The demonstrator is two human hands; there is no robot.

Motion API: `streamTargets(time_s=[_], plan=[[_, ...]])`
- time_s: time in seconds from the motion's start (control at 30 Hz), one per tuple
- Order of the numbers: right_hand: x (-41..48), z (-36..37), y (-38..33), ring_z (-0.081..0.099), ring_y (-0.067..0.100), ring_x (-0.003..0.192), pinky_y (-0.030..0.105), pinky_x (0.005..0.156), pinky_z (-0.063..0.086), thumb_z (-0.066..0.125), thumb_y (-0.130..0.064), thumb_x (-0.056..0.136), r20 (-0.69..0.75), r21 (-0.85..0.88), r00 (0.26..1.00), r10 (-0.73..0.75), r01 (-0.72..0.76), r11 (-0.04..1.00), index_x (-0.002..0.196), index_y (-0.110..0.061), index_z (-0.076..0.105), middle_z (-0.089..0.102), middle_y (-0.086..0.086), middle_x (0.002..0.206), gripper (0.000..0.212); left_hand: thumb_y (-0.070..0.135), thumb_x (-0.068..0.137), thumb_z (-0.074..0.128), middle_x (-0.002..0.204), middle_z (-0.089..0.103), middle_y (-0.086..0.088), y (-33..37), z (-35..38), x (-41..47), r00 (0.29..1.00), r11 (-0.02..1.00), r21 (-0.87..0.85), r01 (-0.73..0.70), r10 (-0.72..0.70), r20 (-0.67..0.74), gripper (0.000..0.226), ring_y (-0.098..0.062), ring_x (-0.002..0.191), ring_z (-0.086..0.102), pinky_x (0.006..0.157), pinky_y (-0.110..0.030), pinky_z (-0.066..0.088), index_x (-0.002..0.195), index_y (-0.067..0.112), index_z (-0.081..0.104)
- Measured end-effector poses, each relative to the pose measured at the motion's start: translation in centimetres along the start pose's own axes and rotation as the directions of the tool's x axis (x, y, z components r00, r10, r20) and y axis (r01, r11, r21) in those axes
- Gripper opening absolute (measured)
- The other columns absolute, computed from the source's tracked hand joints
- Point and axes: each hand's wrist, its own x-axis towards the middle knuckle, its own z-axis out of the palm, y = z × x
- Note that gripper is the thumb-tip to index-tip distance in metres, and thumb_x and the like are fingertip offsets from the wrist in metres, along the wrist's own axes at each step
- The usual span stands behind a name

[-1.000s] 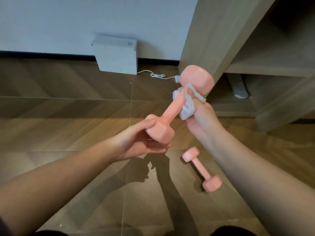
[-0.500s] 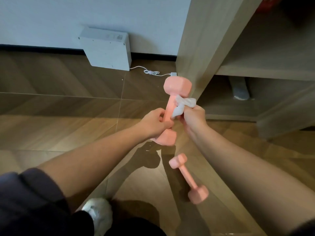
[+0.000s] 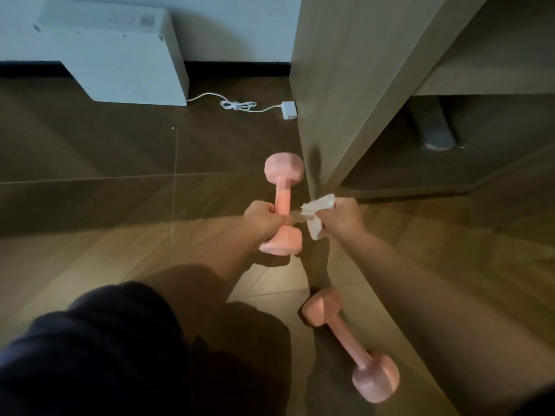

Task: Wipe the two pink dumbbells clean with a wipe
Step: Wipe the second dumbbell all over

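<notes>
Left hand: I grip the pink dumbbell by its handle.
Right hand: I pinch the crumpled wipe, just beside it.
Second dumbbell: lies on the floor.

the right hand has pulled the wipe off the dumbbell, now just beside.

Dark navy sleeve on the left arm, bare forearms, dark trousers.
</notes>
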Motion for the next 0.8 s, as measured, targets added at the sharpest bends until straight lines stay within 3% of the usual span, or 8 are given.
streamTargets(time_s=[0.17,0.27,0.4,0.5,0.6,0.8], plan=[[2.4,0.2,2.4,0.059,0.015,0.09,0.026,0.073,0.049,0.07,-0.018,0.088,-0.05,-0.219,0.997,-0.059,0.047,0.975,0.112,-0.009,0.068,0.068,0.008,0.112,0.026,0.023,0.089,0.068,0.109,0.063,-0.007,0.2,1.1,4.7,0.999,0.998,-0.064,0.012,-0.014,-0.032,0.035,-0.021,0.096,0.06,0.086,-0.035,0.052,0.12,0.008,0.06],[3.6,0.9,2.4,0.061,0.021,0.099,0.031,0.086,0.053,0.066,-0.024,0.091,-0.095,-0.358,0.99,-0.101,0.061,0.932,0.112,-0.008,0.067,0.066,0.01,0.111,0.026,0.022,0.087,0.068,0.113,0.06,-0.005,0.9,1.4,6.7,0.997,0.997,-0.071,0.017,-0.021,-0.068,0.041,-0.022,0.103,0.06,0.093,-0.039,0.052,0.126,0.012,0.058],[4.8,1.0,2.4,0.057,0.015,0.083,0.023,0.071,0.046,0.068,-0.026,0.09,-0.11,-0.448,0.986,-0.121,0.06,0.892,0.112,-0.008,0.066,0.068,0.009,0.107,0.028,0.02,0.087,0.068,0.105,0.064,-0.008,2.1,1.8,8.6,0.997,0.998,-0.058,0.015,-0.02,-0.077,0.031,-0.023,0.099,0.063,0.091,-0.039,0.054,0.117,0.012,0.063],[5.7,0.3,2.0,0.063,0.019,0.09,0.025,0.077,0.049,0.067,-0.023,0.091,-0.089,-0.533,0.984,-0.152,0.082,0.842,0.112,-0.006,0.066,0.068,0.01,0.107,0.027,0.022,0.088,0.068,0.101,0.065,-0.008,2.8,2.5,9.7,0.997,1.0,-0.027,0.005,-0.007,-0.073,0.03,-0.024,0.097,0.065,0.09,-0.038,0.054,0.114,0.009,0.064],[6.7,-0.6,1.5,0.065,0.024,0.097,0.03,0.086,0.053,0.068,-0.023,0.09,-0.067,-0.517,0.984,-0.162,0.105,0.85,0.112,-0.006,0.068,0.069,0.01,0.107,0.028,0.026,0.087,0.068,0.097,0.065,-0.007,3.1,3.1,10.9,0.996,1.0,0.007,-0.014,0.015,-0.093,0.031,-0.022,0.09,0.064,0.081,-0.032,0.053,0.113,0.008,0.065],[7.3,-1.6,0.6,0.065,0.025,0.097,0.03,0.086,0.053,0.071,-0.02,0.087,0.019,-0.545,0.97,-0.242,0.213,0.811,0.111,-0.01,0.071,0.071,0.01,0.105,0.026,0.03,0.092,0.061,0.095,0.065,-0.006,4.1,3.4,12.4,0.985,0.994,0.076,-0.078,0.089,-0.146,0.028,-0.021,0.081,0.059,0.065,-0.028,0.042,0.111,0.011,0.067]])
